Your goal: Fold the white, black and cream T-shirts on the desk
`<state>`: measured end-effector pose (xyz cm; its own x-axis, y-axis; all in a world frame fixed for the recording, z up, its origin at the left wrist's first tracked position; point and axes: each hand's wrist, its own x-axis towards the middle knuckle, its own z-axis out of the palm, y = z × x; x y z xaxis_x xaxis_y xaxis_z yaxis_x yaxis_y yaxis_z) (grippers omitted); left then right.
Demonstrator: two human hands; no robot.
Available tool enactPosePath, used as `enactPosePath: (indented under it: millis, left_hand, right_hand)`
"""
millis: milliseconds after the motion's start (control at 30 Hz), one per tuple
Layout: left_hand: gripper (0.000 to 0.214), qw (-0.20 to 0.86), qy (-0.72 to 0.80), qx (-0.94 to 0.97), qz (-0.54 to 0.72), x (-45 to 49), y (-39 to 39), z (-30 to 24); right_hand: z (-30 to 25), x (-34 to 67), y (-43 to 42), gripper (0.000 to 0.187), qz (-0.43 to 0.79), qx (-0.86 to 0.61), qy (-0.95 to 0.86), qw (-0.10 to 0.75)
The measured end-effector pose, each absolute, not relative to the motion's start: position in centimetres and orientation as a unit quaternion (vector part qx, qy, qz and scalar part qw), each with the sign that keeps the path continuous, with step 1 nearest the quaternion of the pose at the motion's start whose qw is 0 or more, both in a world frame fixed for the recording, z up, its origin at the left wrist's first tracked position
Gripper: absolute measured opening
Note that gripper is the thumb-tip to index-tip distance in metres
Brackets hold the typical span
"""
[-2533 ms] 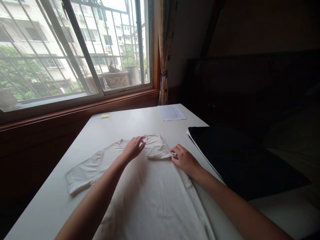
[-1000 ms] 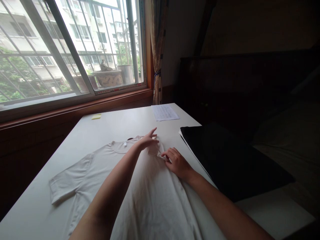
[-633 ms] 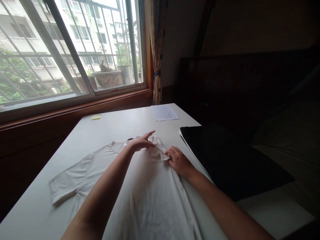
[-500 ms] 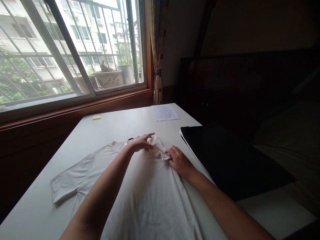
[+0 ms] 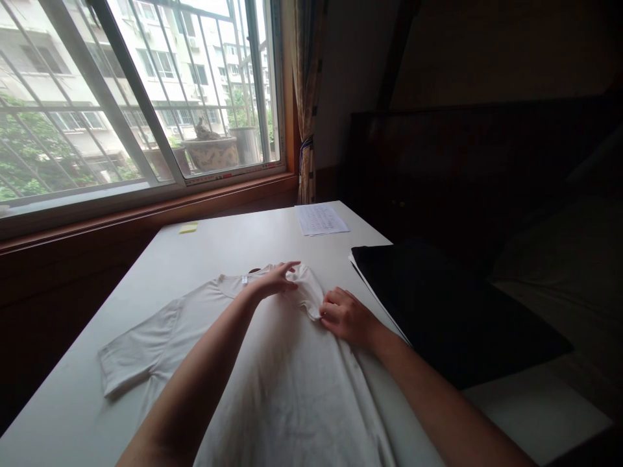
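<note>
A white short-sleeved T-shirt point(image 5: 287, 370) lies spread on the table, its neckline at the far side and its left-hand sleeve laid out flat. My left hand point(image 5: 276, 279) rests at the far shoulder near the collar, thumb and forefinger apart, against the cloth. My right hand point(image 5: 348, 316) is closed, its fingertips pinching the edge of the bunched right-hand sleeve. Part of that sleeve is folded in on itself between the two hands. Beyond the collar, a small dark round thing point(image 5: 254, 270) shows in part.
On the white table point(image 5: 233, 240) are printed sheets of paper point(image 5: 322, 219) at the far edge and a yellow sticky note point(image 5: 188, 227) at the far left. Folded black cloth point(image 5: 462, 311) covers the right side. A barred window point(image 5: 146, 97) and a tied curtain point(image 5: 306, 130) stand behind.
My right hand has shifted slightly down and toward the shirt with the sleeve edge, and the bunched cloth has changed shape. My left hand has hardly moved.
</note>
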<state>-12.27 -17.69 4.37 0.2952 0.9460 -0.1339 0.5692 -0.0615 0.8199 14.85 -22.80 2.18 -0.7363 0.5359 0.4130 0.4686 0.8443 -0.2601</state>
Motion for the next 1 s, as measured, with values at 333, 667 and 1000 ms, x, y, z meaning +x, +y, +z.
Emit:
enactPosePath:
  millis: [333,667,1000]
  left_hand:
    - [0.085,0.236,0.550,0.789,0.137,-13.0,-17.6,3.9]
    - [0.039,0.075,0.506,0.849,0.133,-10.3,-18.5,3.8]
    - [0.037,0.031,0.561,0.817,0.128,-9.6,-17.1,2.7]
  right_hand:
    - [2.3,15.1,-23.0,0.014,0.092,-0.260,-0.933,0.230]
    - [2.4,15.3,-22.8,0.007,0.155,-0.249,-0.920,0.259]
    - [2.1,16.0,-21.9,0.007,0.206,-0.414,-0.840,0.285]
